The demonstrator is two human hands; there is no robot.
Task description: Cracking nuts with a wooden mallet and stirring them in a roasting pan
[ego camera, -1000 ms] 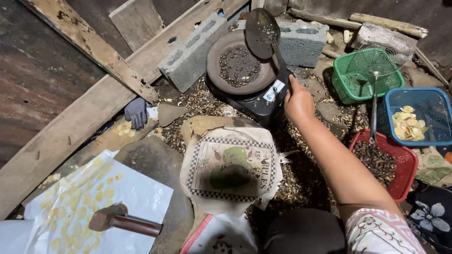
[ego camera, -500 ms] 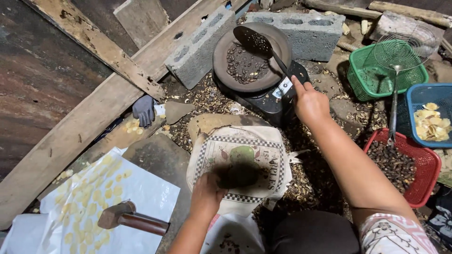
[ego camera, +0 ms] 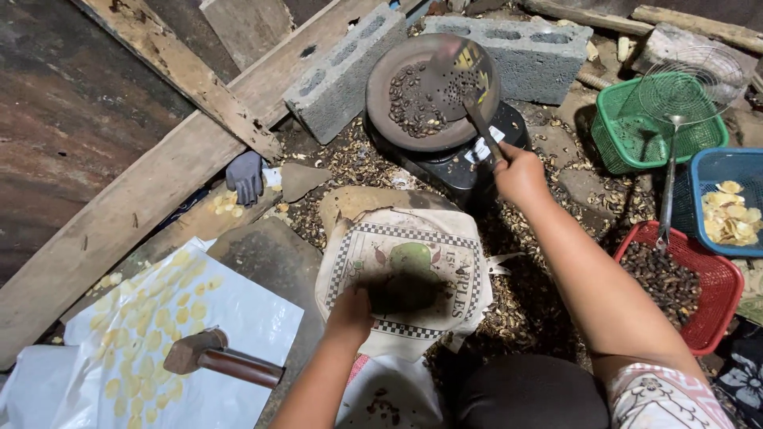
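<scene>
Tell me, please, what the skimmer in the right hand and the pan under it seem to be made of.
The skimmer in the right hand looks like thin metal: a dull grey disc full of small punched holes, on a dark flat handle. The pan seems to be metal too, probably iron or steel: round, shallow, with a matt brown, rusty or scorched rim. Clay cannot be ruled out.

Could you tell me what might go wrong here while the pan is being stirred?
The right hand holds a slotted ladle over the round pan of dark nuts; a careless sweep could flick some over the rim onto the littered ground. The pan sits on a small black stove, so it may tip or, if hot, burn the wrist. The left hand rests on the printed sack.
</scene>
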